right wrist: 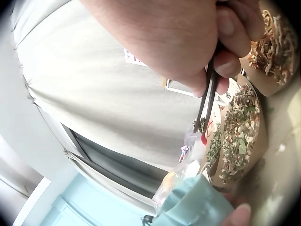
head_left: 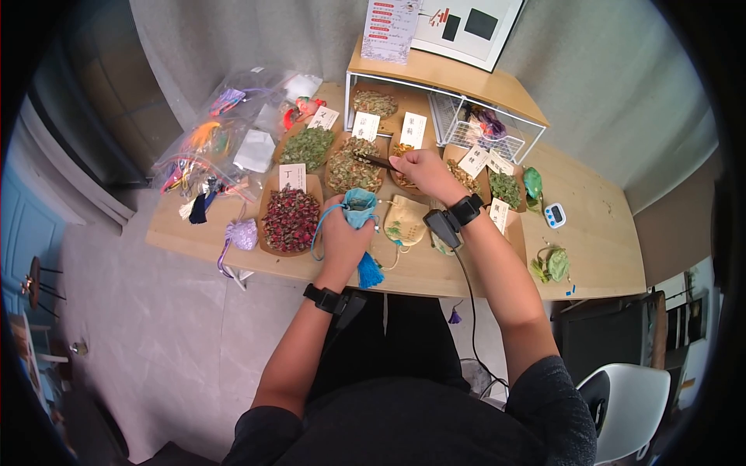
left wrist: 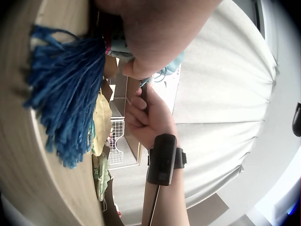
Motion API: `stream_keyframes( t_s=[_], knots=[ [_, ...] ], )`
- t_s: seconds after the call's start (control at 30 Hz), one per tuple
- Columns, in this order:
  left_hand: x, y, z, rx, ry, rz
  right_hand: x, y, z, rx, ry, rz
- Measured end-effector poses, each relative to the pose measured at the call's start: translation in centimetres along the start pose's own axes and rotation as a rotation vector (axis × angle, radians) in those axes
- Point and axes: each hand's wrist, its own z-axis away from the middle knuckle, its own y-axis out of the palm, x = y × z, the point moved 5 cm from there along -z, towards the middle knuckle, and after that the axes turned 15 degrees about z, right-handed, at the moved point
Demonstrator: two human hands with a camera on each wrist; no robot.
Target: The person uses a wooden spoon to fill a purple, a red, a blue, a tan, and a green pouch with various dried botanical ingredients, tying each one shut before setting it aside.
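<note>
My left hand [head_left: 344,242] grips a light blue drawstring pouch [head_left: 360,203], its mouth facing up. A bright blue tassel [head_left: 370,272] hangs below that hand; it looms large in the left wrist view. In my right hand [head_left: 426,175] I pinch dark tweezers [head_left: 374,160], which reach over a brown paper tray of mixed dried herbs [head_left: 352,177]. The right wrist view shows a small dark tuft of herbs [right wrist: 199,124] at the tweezers' tips, above the pouch. Left of the pouch lies a tray of dried rosebuds [head_left: 291,219]; a cream pouch [head_left: 406,220] lies to its right.
More herb trays with labelled cards surround these, including green leaves [head_left: 307,147]. A plastic bag [head_left: 210,147] of tassels and a purple pouch [head_left: 242,234] lie left. A shelf [head_left: 451,78] stands behind; a timer [head_left: 555,215] and a green pouch [head_left: 555,265] are on the right.
</note>
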Motion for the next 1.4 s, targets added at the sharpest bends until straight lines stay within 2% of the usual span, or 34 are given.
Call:
stream_keyframes(
  t_s=[0.27, 0.37, 0.47, 0.6, 0.77, 0.97, 1.07, 1.27, 1.37, 1.4],
  knots=[
    [-0.7, -0.1, 0.1, -0.026, 0.001, -0.017, 2.3, -0.9, 3.9, 0.096, -0.056, -0.114],
    [-0.5, -0.1, 0.1, -0.032, 0.013, -0.014, 2.7, -1.3, 5.2, 0.094, -0.116, -0.095],
    [-0.7, -0.2, 0.1, -0.025, 0.011, -0.003, 3.2, -1.7, 6.6, 0.147, -0.095, -0.076],
    [0.8, -0.1, 0.2, -0.035, 0.001, 0.026, 3.1, -1.6, 7.1, 0.182, -0.138, -0.058],
    [0.4, -0.2, 0.2, -0.022, 0.001, 0.038, 3.4, -2.0, 6.9, 0.204, -0.145, 0.063],
    [0.0, -0.1, 0.2, 0.010, -0.013, 0.084, 7.9, -3.6, 7.3, 0.026, -0.309, 0.524],
    [0.1, -0.1, 0.1, 0.010, 0.009, 0.057, 9.8, -3.2, 8.3, -0.207, -0.649, 0.651],
    [0.1, -0.1, 0.1, 0.001, 0.008, 0.084, 12.5, -4.3, 10.5, -0.300, -0.732, 0.832],
    [0.1, 0.0, 0.1, 0.008, 0.001, 0.101, 11.9, -5.0, 10.6, -0.256, -0.723, 0.682],
    [0.2, 0.0, 0.1, 0.004, 0.006, 0.093, 11.2, -5.4, 10.2, -0.206, -0.640, 0.633]
  ],
)
